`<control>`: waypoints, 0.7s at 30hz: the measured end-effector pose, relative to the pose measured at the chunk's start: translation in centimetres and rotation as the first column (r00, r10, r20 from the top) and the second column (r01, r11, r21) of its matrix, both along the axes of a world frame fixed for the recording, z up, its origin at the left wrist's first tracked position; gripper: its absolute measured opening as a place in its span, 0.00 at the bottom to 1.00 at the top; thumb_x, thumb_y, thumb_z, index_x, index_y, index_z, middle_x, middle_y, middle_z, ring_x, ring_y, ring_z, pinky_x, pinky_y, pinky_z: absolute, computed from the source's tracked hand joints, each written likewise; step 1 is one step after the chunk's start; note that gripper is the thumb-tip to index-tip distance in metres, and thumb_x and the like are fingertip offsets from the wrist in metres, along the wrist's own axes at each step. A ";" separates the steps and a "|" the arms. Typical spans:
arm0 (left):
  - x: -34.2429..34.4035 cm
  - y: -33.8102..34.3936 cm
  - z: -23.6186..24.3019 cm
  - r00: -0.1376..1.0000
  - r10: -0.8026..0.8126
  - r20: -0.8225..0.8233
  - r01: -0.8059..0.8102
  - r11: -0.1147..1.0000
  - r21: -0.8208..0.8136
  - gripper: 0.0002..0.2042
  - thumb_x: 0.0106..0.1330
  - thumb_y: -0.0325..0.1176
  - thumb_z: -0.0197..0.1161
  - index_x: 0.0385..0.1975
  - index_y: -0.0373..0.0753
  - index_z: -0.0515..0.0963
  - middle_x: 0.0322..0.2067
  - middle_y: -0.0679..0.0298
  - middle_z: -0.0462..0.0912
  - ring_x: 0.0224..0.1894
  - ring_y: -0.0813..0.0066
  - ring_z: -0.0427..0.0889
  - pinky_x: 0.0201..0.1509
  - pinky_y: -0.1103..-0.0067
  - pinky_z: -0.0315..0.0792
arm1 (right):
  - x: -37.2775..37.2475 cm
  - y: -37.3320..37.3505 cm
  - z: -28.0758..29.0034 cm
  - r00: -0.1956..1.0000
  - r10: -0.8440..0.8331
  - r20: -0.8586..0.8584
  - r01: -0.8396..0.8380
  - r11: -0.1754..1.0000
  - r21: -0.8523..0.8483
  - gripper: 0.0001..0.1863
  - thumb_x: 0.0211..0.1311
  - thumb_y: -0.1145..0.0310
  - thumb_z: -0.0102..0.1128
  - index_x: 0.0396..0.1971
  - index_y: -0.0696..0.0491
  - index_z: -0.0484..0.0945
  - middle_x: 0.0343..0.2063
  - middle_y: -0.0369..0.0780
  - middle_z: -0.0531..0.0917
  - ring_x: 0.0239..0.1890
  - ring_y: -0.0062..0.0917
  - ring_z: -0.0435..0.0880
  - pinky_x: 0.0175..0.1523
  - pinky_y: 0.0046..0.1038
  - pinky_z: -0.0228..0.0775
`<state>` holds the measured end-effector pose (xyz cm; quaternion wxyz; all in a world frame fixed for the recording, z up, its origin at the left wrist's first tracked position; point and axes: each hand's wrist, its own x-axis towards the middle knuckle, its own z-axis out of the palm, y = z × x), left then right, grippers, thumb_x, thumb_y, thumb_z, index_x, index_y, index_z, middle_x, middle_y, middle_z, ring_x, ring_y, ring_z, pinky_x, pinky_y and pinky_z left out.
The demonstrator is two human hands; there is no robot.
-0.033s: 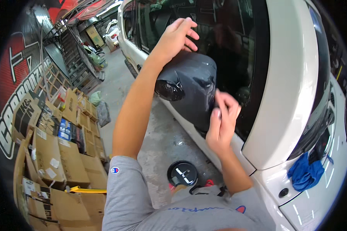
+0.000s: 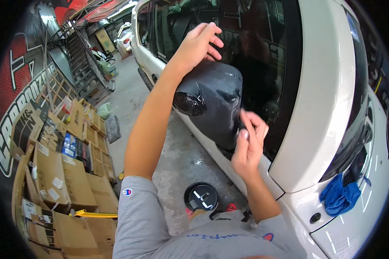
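The dark grey side mirror (image 2: 218, 97) stands out from the flank of a white car (image 2: 322, 86), in front of its dark side window (image 2: 259, 64). A round black part (image 2: 189, 103) is set in the housing's left side. The left hand (image 2: 203, 42) is at the mirror's far edge, its fingers loosely curved and parted; contact there cannot be confirmed. The right hand (image 2: 250, 141) is at the near right edge, fingers bent and index fingertip against the housing; whether it pinches anything cannot be told from this angle. The two hands are apart, with the mirror between them. To the right, a crumpled blue cloth (image 2: 340, 196) lies on the car's white bodywork. On the near floor (image 2: 170, 149) is a round black object (image 2: 202, 196). Stacked cardboard boxes (image 2: 75, 175) line the left side, a yellow bar (image 2: 94, 214) lying across the nearest.
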<state>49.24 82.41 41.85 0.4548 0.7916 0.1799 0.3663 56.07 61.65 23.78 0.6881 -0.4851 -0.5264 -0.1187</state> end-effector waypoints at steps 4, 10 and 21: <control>0.3 -0.4 -0.1 0.999 -0.032 0.034 0.032 0.999 0.005 0.22 0.79 0.50 0.45 0.54 0.37 0.72 0.38 0.60 0.81 0.32 0.72 0.84 0.37 0.77 0.78 | 1.4 -2.2 1.4 0.669 0.446 -0.595 -0.365 0.894 0.259 0.29 0.80 0.50 0.36 0.65 0.58 0.69 0.57 0.49 0.77 0.55 0.37 0.77 0.62 0.37 0.68; 0.6 -0.5 -0.2 0.996 -0.078 0.051 0.077 0.997 0.014 0.22 0.79 0.51 0.45 0.53 0.37 0.73 0.38 0.60 0.80 0.34 0.72 0.83 0.40 0.77 0.77 | 3.4 -4.0 7.5 0.419 0.740 -0.526 -0.659 0.646 0.384 0.24 0.72 0.70 0.56 0.64 0.61 0.65 0.46 0.53 0.80 0.49 0.39 0.82 0.53 0.43 0.78; 0.7 -0.1 -0.6 0.989 -0.121 0.084 0.118 0.992 0.040 0.23 0.78 0.52 0.45 0.54 0.37 0.74 0.41 0.58 0.81 0.36 0.71 0.83 0.43 0.77 0.75 | 6.4 -0.3 15.7 0.939 0.058 -0.339 -0.238 0.823 -0.516 0.11 0.71 0.65 0.61 0.41 0.58 0.79 0.25 0.34 0.81 0.25 0.13 0.76 0.28 0.18 0.71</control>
